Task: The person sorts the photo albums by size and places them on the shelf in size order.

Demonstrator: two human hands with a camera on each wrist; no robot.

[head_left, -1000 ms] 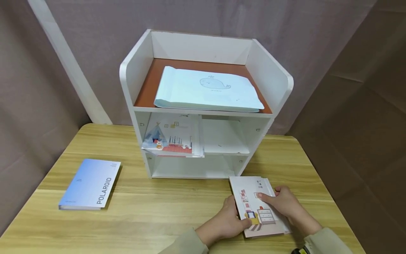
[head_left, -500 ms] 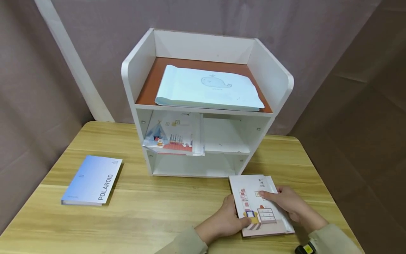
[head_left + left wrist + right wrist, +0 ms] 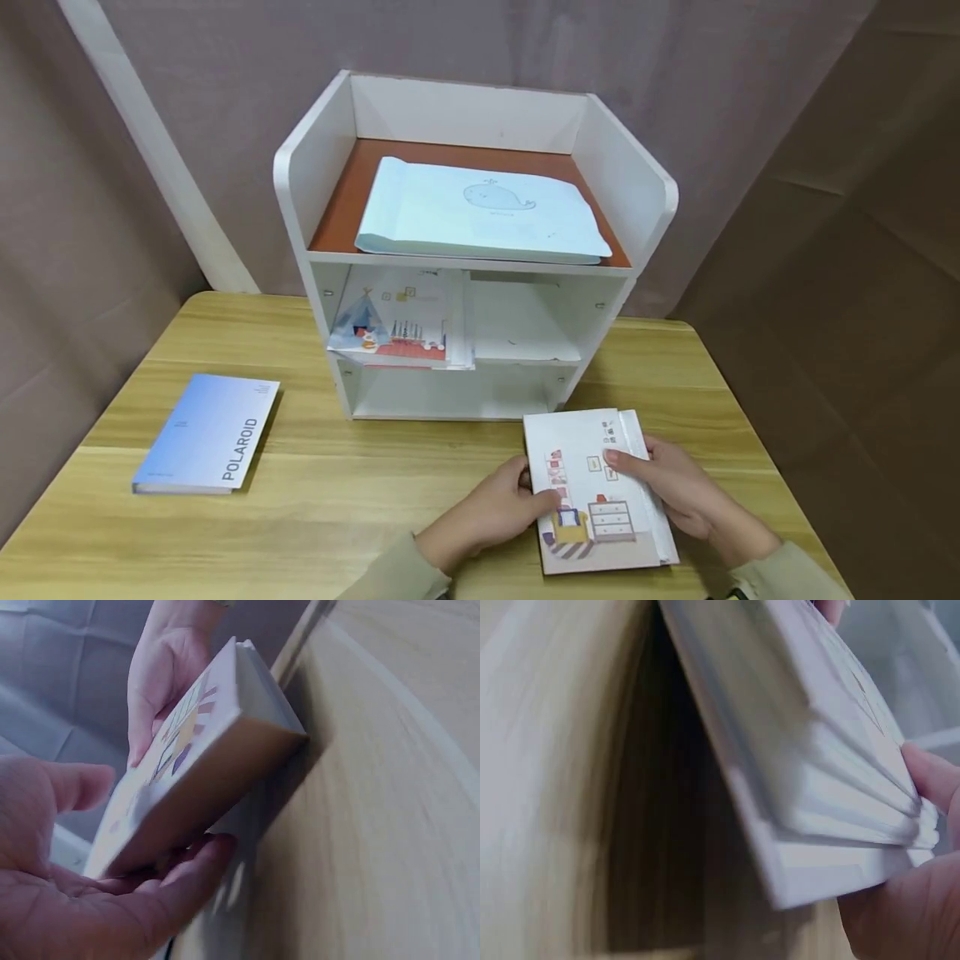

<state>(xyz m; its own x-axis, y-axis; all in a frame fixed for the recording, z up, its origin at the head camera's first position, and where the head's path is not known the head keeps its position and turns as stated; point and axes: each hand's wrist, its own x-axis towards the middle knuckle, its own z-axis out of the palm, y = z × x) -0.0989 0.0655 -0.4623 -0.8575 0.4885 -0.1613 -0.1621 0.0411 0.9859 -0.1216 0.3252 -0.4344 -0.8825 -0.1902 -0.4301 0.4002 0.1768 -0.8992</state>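
Across the head feed, I log these items. Wood-grain counter [image 3: 360,500]: one, backed by a grey-brown curtain [image 3: 465,37]. White shelf unit [image 3: 465,108]: one, standing at the counter's back, top board reddish brown. Pale book with whale drawing [image 3: 487,212]: lying flat on that board. Illustrated booklets [image 3: 393,312]: middle tier, left side, front edges jutting past the shelf. Blue-to-white book lettered POLAROID [image 3: 206,433]: flat, counter's left side. Picture-covered book [image 3: 585,483], armchair and drawers on its cover: in front of the unit's right corner, between both hands. Left hand [image 3: 502,504]: grip closed around the left edge, thumb over the cover. Right hand [image 3: 675,483]: grip closed around the right edge, thumb on the cover.

Left wrist feed: same book, tilted above the counter, left fingers beneath, thumb over the cover; contact with the counter I cannot tell.

Right wrist feed: white leaves slightly fanned at the edge, right thumb against the cover, hand partly cropped.
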